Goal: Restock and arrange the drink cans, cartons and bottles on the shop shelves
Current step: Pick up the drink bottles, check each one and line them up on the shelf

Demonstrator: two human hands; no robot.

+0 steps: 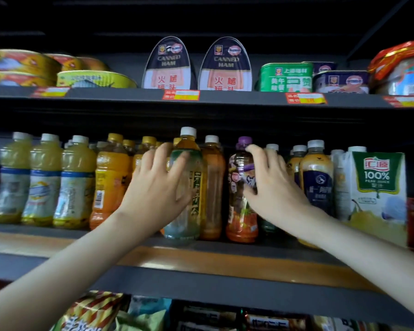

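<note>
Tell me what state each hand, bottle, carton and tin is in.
green-labelled white-capped tea bottle: upright, capped
left hand: grips that tea bottle
purple-capped dark-labelled plastic bottle: upright, capped
right hand: grips that purple-capped bottle
white-and-green pear juice carton: upright
two dark canned ham tins: standing on end

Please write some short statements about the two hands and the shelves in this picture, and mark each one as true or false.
1. The left hand grips a white-capped bottle. True.
2. The right hand holds the pear juice carton. False: it grips the purple-capped bottle; the carton stands untouched further right.
3. Two canned ham tins stand on the shelf above the drinks. True.
4. The purple-capped bottle lies on its side. False: it stands upright.
</note>
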